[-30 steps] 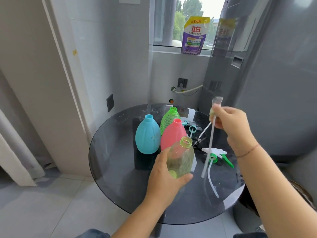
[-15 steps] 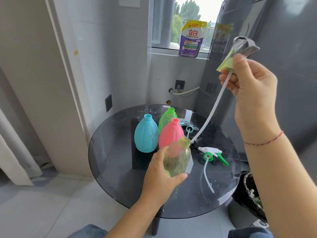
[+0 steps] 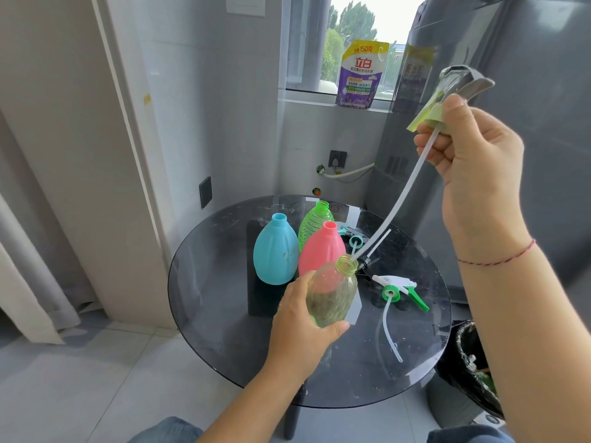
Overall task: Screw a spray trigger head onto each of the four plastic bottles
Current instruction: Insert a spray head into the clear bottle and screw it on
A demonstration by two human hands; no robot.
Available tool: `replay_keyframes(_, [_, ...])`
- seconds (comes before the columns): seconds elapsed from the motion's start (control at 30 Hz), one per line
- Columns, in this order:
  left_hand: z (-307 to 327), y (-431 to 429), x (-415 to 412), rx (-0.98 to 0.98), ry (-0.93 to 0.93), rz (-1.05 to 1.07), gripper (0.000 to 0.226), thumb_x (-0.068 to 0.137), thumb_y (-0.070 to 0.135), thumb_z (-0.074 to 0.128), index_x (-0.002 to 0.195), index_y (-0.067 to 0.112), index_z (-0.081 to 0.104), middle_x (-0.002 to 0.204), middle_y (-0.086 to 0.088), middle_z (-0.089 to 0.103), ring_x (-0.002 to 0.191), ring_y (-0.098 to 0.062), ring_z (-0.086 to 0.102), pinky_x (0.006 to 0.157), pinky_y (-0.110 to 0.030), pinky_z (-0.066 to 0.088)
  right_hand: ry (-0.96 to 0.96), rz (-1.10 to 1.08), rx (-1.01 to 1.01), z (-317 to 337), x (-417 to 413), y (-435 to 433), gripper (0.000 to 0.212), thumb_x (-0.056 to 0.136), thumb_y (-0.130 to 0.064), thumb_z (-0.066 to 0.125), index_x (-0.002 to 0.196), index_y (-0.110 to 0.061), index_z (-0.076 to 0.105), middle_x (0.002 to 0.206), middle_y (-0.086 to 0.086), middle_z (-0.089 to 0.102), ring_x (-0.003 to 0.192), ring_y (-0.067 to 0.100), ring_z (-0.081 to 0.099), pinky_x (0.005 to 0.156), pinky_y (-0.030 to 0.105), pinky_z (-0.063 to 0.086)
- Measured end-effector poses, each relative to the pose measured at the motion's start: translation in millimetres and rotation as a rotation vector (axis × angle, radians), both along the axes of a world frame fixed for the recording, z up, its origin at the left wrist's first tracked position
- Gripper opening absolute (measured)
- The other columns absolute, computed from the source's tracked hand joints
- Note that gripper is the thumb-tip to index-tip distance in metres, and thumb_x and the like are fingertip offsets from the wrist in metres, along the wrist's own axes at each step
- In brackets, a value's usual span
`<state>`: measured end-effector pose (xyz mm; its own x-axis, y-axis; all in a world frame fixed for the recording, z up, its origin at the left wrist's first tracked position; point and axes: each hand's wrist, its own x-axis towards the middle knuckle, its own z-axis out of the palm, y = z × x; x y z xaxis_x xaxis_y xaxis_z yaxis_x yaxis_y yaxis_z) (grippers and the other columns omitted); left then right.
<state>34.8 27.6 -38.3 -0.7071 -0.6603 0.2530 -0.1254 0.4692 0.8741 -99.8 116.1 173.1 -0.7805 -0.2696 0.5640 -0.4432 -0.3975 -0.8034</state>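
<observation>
My left hand point(image 3: 299, 327) grips a clear yellow-green bottle point(image 3: 332, 295), tilted, held above the round glass table point(image 3: 217, 308). My right hand point(image 3: 476, 174) holds a clear spray trigger head point(image 3: 454, 87) with a light green collar high at the upper right. Its long white dip tube point(image 3: 393, 206) slants down, and the tube's tip sits at the bottle's open mouth. A blue bottle point(image 3: 275, 251), a green bottle point(image 3: 315, 223) and a pink bottle point(image 3: 321, 249) stand open on the table. A white-and-green trigger head point(image 3: 399, 287) lies to the right of them.
More trigger heads point(image 3: 355, 239) lie behind the pink bottle, partly hidden. A black-lined waste bin point(image 3: 473, 366) stands at the table's right edge. A tall grey appliance point(image 3: 447, 193) rises behind the table. A purple detergent pouch point(image 3: 359, 78) sits on the window sill.
My right hand lifted the trigger head from table height up to the upper right, and the tube's tip came to the bottle's mouth. My left hand kept holding the bottle.
</observation>
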Motion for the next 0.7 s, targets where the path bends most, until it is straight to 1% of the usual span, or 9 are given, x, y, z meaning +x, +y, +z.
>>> replay_keyframes(0.13, [0.3,0.2,-1.2,-0.024,-0.002,0.006,0.084,0.070,0.036,0.084,0.138,0.036,0.035,0.135,0.017,0.043,0.121,-0.004,0.042,0.098,-0.017,0.037,0.016,-0.014,0.002,-2.1,-2.3,-1.2,0.021,0.093,-0.027,0.059,0.081,-0.013,0.069,0.077,0.006,0.067,0.064,0.013,0.063,0.068,0.025,0.053])
replay_keyframes(0.23, [-0.1,0.0,-2.1,-0.003,0.011,-0.001,0.085,0.070,0.037,0.083,0.138,0.038,0.034,0.135,0.019,0.043,0.120,-0.003,0.042,0.092,-0.006,0.033,0.018,-0.022,0.053,-14.0,-1.4,-4.6,0.019,0.093,-0.025,0.060,0.080,-0.015,0.069,0.076,0.005,0.067,0.067,0.015,0.064,0.068,0.026,0.055])
replay_keyframes(0.3, [0.3,-0.5,-2.1,0.022,0.027,-0.010,0.085,0.069,0.037,0.083,0.138,0.041,0.035,0.133,0.019,0.045,0.119,-0.003,0.044,0.088,-0.006,0.033,0.036,0.013,0.137,-29.4,2.2,-7.8,0.015,0.092,-0.024,0.061,0.082,-0.017,0.071,0.077,0.005,0.070,0.071,0.017,0.066,0.071,0.028,0.058])
replay_keyframes(0.4, [2.2,-2.6,-2.4,0.088,0.048,-0.035,0.086,0.065,0.037,0.083,0.137,0.041,0.037,0.131,0.019,0.048,0.119,-0.005,0.047,0.091,-0.014,0.037,0.075,0.211,0.289,-57.8,8.4,-10.2,0.007,0.086,-0.024,0.068,0.090,-0.020,0.073,0.088,0.005,0.076,0.082,0.019,0.071,0.079,0.029,0.059])
replay_keyframes(0.47, [5.4,-5.2,-1.9,0.169,0.056,-0.074,0.087,0.060,0.040,0.082,0.136,0.043,0.039,0.129,0.019,0.051,0.119,-0.005,0.049,0.092,-0.017,0.040,0.088,0.358,0.397,-77.8,7.9,-8.6,0.022,0.080,-0.029,0.069,0.099,-0.018,0.073,0.095,0.006,0.078,0.089,0.016,0.072,0.078,0.022,0.056])
replay_keyframes(0.5, [7.1,-6.7,-1.4,0.215,0.059,-0.098,0.086,0.058,0.041,0.081,0.134,0.045,0.041,0.129,0.019,0.052,0.119,-0.005,0.050,0.094,-0.021,0.043,0.082,0.422,0.444,-87.0,6.9,-7.6,0.027,0.079,-0.030,0.069,0.102,-0.017,0.073,0.097,0.006,0.078,0.091,0.015,0.072,0.078,0.020,0.054])
replay_keyframes(0.57, [10.4,-10.0,0.6,0.294,0.058,-0.149,0.084,0.056,0.041,0.084,0.129,0.048,0.044,0.128,0.020,0.054,0.120,-0.005,0.051,0.098,-0.028,0.045,0.042,0.526,0.482,-100.8,5.4,-5.5,0.030,0.082,-0.030,0.067,0.107,-0.015,0.072,0.100,0.009,0.077,0.093,0.015,0.072,0.080,0.020,0.053])
replay_keyframes(0.63, [12.9,-13.5,3.3,0.369,0.049,-0.208,0.080,0.056,0.035,0.088,0.123,0.055,0.047,0.126,0.023,0.056,0.119,-0.001,0.051,0.093,-0.022,0.044,-0.019,0.596,0.448,-107.9,2.6,-2.5,0.032,0.084,-0.031,0.064,0.111,-0.013,0.070,0.104,0.007,0.077,0.100,0.015,0.071,0.084,0.020,0.052])
replay_keyframes(0.7, [16.1,-16.5,5.9,0.443,0.016,-0.294,0.077,0.055,0.031,0.090,0.115,0.061,0.051,0.123,0.024,0.060,0.118,0.001,0.053,0.089,-0.018,0.044,-0.039,0.637,0.451,-109.6,0.0,-0.3,0.039,0.085,-0.037,0.063,0.115,-0.013,0.069,0.112,0.004,0.075,0.109,0.017,0.068,0.090,0.023,0.051])
